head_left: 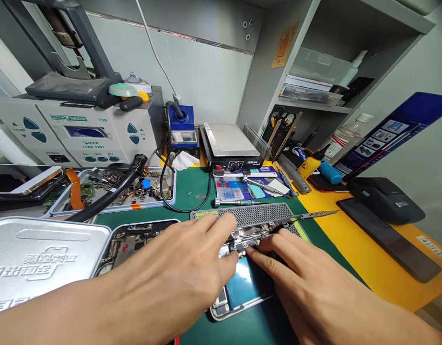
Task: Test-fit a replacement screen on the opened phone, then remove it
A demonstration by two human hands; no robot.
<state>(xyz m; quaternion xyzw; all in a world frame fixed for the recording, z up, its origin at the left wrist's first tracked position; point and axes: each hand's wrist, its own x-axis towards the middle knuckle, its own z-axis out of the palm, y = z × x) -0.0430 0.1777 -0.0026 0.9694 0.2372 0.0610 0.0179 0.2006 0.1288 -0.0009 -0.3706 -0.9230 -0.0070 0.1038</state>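
An opened phone (pixel 251 287) lies on the green mat with its inside facing up, showing a blue-covered battery and small metal parts. My left hand (pixel 192 268) is closed over its left side, with thumb and forefinger at the small parts in the upper half. From the right, my right hand (pixel 296 263) has curled fingers and the thumb tip pressed on those same parts. My fingers hide much of that area. Directly behind both hands is a grey perforated plate (pixel 257 213). Tweezers (pixel 318 215) rest across its right end, beyond my right hand.
At left stand a hot air station (pixel 80 129) with a black hose (pixel 113 199), a tray of circuit boards (pixel 175 189) and an embossed metal lid (pixel 44 258). Screwdrivers (pixel 238 203) and a heating plate (pixel 231 139) are behind. A dark phone (pixel 389 239) lies right.
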